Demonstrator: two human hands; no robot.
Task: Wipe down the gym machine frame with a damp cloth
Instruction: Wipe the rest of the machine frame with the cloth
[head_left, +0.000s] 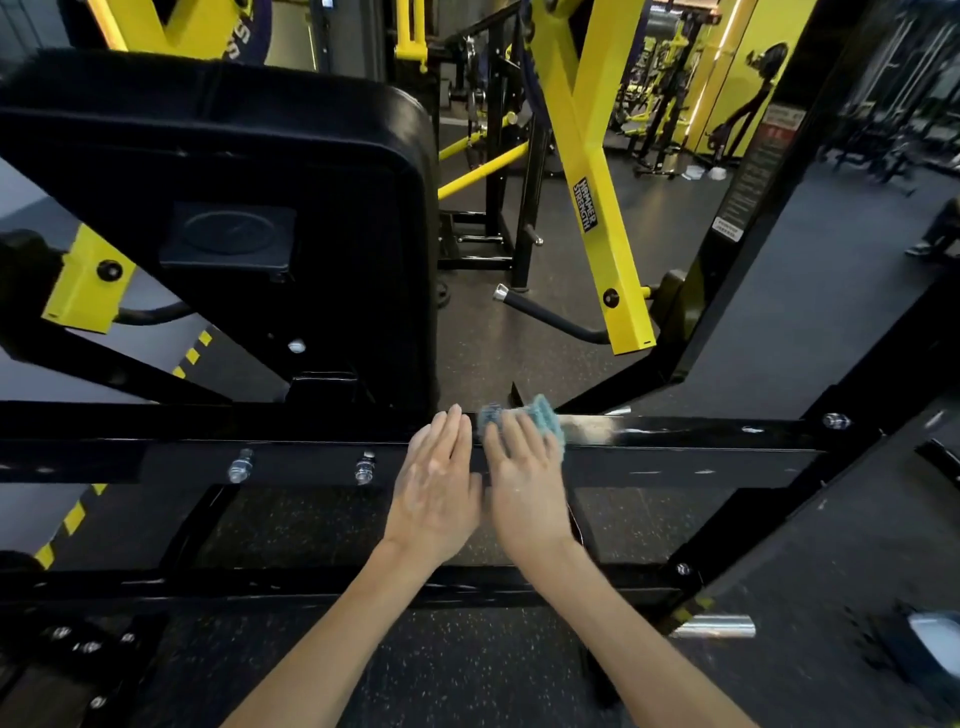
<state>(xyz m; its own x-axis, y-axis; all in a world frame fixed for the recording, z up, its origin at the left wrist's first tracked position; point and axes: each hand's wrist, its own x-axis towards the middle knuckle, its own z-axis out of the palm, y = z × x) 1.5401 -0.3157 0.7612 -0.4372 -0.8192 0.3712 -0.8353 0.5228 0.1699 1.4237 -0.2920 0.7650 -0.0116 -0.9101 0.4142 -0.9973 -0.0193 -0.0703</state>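
The right hand (524, 488) has a slack grip: its fingers lie almost straight over a blue-green cloth (543, 418), pressing it flat rather than clutching it. The hand is blurred, so I cannot tell where the thumb sits. The cloth is bunched on the top edge of the black crossbar (701, 447) of the machine frame, and its far end pokes out past the fingertips. Just to the right of the cloth, the bar's top face shows a bright, shiny patch (592, 428).

The left hand (439, 478) is right beside it, close but apart. Its grip is open and it holds nothing, with the fingers straight and together, the palm down, and the tips reaching the same crossbar.

Further left on the bar's front face are two silver bolts (240, 465), side by side. Behind the bar, on the left, rises a big black padded rest (234, 197). To the right a yellow arm (597, 208) slants down, and a black handle with a chrome end (545, 314) sticks out near its foot. A lower black bar (311, 584) crosses under both forearms. Dark speckled rubber floor (519, 358) spreads beneath everything, and more yellow and black machines stand well back in the room.
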